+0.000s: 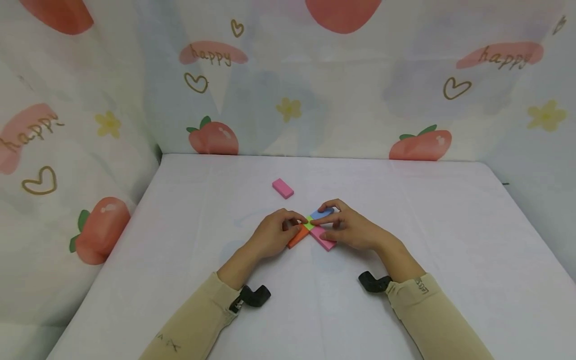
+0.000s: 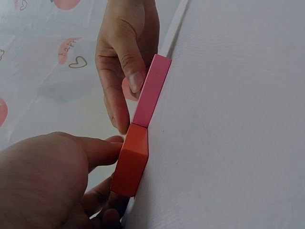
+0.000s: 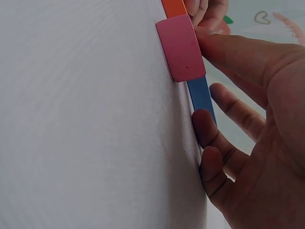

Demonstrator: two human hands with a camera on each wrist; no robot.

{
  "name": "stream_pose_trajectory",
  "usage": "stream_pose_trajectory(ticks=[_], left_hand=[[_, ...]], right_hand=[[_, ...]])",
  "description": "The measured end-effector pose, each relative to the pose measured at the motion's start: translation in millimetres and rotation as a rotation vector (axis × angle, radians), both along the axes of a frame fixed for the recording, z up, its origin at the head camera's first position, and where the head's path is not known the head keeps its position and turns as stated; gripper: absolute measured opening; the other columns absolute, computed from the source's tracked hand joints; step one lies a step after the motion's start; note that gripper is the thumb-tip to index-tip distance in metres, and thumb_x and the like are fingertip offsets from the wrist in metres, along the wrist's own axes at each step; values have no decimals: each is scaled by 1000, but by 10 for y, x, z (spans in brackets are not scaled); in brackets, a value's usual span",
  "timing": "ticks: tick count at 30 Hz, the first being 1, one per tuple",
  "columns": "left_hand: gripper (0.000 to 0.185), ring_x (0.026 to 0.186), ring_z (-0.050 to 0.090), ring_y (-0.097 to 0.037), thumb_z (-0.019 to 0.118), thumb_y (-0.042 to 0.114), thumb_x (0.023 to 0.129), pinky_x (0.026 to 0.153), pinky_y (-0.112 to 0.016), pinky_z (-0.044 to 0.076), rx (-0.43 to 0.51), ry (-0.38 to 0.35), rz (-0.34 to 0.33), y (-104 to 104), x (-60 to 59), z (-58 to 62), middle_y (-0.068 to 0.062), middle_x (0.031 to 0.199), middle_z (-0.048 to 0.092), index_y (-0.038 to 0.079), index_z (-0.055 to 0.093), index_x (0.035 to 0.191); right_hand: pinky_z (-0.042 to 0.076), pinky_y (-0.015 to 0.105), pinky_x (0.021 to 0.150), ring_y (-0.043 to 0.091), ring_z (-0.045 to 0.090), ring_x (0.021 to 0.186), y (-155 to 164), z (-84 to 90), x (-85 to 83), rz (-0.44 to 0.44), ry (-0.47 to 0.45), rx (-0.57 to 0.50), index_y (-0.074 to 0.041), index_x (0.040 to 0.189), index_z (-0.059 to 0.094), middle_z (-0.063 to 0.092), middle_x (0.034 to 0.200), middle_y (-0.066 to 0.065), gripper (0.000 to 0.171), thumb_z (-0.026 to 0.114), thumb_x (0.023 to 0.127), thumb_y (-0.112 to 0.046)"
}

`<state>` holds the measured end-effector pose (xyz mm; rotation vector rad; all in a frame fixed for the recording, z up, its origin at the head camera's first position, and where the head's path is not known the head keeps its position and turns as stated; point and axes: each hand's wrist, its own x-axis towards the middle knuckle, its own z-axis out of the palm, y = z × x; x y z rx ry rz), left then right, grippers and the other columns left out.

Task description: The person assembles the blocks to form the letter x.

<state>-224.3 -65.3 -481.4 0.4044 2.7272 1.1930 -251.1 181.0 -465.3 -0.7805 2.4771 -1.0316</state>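
Four-armed and flat on the white table, a cross of coloured blocks has a yellow-green piece in the middle. My left hand reaches in from the left, its thumb touching the orange block and its index fingertip at the yellow-green piece. From the other side my right hand spreads over the near pink block and the blue block. Its thumb touches that pink block, its index fingertip meets the yellow-green piece, and another finger lies along the blue block.
A separate pink block lies farther back on the white-covered table. Printed cloth stands behind and at the sides. Each sleeve cuff has a black wrist device near it.
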Motion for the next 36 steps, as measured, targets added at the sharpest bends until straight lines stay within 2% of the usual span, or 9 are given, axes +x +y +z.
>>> stream_pose_trajectory(ticks=[4, 9, 16, 20, 26, 32, 36], left_hand=[[19, 74, 53, -11, 60, 32, 95, 62, -27, 43, -5, 4, -4, -5, -13, 19, 13, 92, 58, 36, 66, 113], [20, 77, 53, -13, 59, 34, 95, 63, -28, 44, -3, -32, -13, -30, -24, 54, 12, 95, 58, 35, 66, 114], [24, 92, 55, -12, 58, 36, 96, 77, -29, 47, 4, -84, -71, -117, -46, 105, 11, 103, 59, 33, 63, 119], [28, 97, 57, -11, 58, 37, 96, 82, -29, 48, -5, -93, -71, -196, -70, 174, 10, 108, 59, 30, 61, 123], [28, 95, 57, -13, 61, 32, 95, 81, -29, 50, -59, -56, -71, -314, -207, 267, 9, 106, 60, 26, 63, 123], [28, 96, 55, -15, 62, 28, 94, 76, -28, 50, -123, -40, -54, -412, -383, 245, 6, 108, 58, 25, 63, 122], [31, 104, 53, -17, 63, 27, 93, 82, -32, 50, -194, 8, -22, -427, -511, 282, 1, 116, 57, 26, 62, 123]], right_hand=[[42, 36, 84, 19, 48, 101, 7, 13, -12, 3, 0, -4, -33, 119, 69, 38, 138, -6, 30, 70, 89, -32], [41, 36, 85, 20, 47, 103, -1, 19, -20, 7, -12, -10, -33, 119, 69, 38, 140, -6, 30, 69, 89, -33], [41, 35, 84, 18, 47, 104, -11, 13, 0, -7, -21, 15, -36, 118, 68, 37, 138, -10, 30, 70, 88, -35], [41, 35, 84, 18, 47, 104, -3, 2, 8, -16, -17, 31, -38, 118, 68, 37, 138, -11, 31, 70, 88, -37], [41, 35, 84, 17, 47, 103, 7, -7, 22, -31, -19, 31, -37, 119, 68, 37, 138, -12, 31, 70, 88, -36], [41, 35, 84, 18, 48, 102, 5, -19, 46, -23, -23, 25, -35, 120, 68, 37, 138, -11, 31, 70, 89, -34], [41, 35, 86, 18, 49, 102, 9, 8, 45, -21, -4, 28, -36, 120, 67, 37, 139, -10, 32, 70, 89, -32]])
